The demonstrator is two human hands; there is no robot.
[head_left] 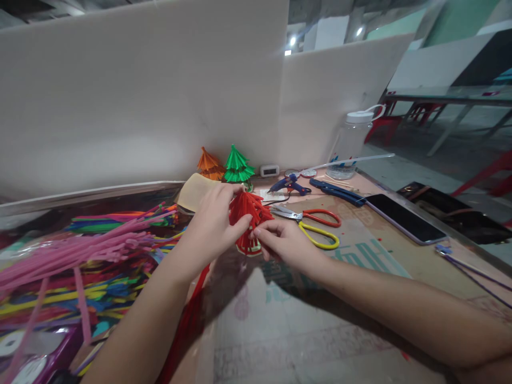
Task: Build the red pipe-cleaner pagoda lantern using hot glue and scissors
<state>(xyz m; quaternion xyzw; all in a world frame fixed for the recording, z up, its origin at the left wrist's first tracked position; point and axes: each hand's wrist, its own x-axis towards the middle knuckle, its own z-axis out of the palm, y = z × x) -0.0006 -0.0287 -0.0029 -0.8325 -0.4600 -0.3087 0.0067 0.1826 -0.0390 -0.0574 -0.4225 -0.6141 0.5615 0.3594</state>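
Note:
Between my hands is a small red tree (251, 209) made of pipe cleaners, with a pale round base under it. My left hand (218, 221) holds it from the upper left, its thumb across the front. At its lower right side, my right hand (282, 239) pinches at the red strands; the fingertips partly hide what they grip. An orange tree (210, 164) and a green tree (239, 164) of the same kind stand behind, by the white partition. Just right of my hands lie scissors (320, 226) with one red and one yellow handle.
Bundles of coloured pipe cleaners (80, 250) cover the left side. Toward the back right are a blue glue gun (291, 184), a dark blue cutter-like tool (338, 192), a phone (406, 217) and a clear water bottle (347, 146). A white partition (140, 101) rises behind.

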